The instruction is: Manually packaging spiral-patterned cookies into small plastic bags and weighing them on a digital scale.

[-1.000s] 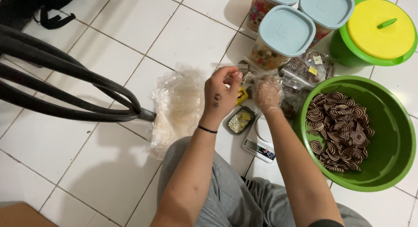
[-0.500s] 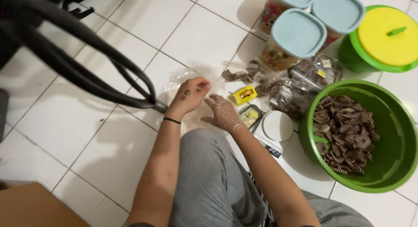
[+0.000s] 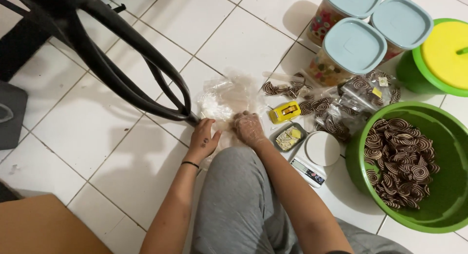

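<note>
left hand (image 3: 204, 139), gloved right hand (image 3: 248, 128): flat, side by side on clear plastic bags (image 3: 226, 95) | right of them: round green plastic basin (image 3: 441, 205) holding brown-and-cream spiral cookies (image 3: 399, 159)

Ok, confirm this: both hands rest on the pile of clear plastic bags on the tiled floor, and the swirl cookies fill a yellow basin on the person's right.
One thing is wrong: the basin holding the swirl cookies is green, not yellow, as the head view shows. The rest stands: the left hand and the gloved right hand rest on the clear plastic bags on the tiled floor.
</note>
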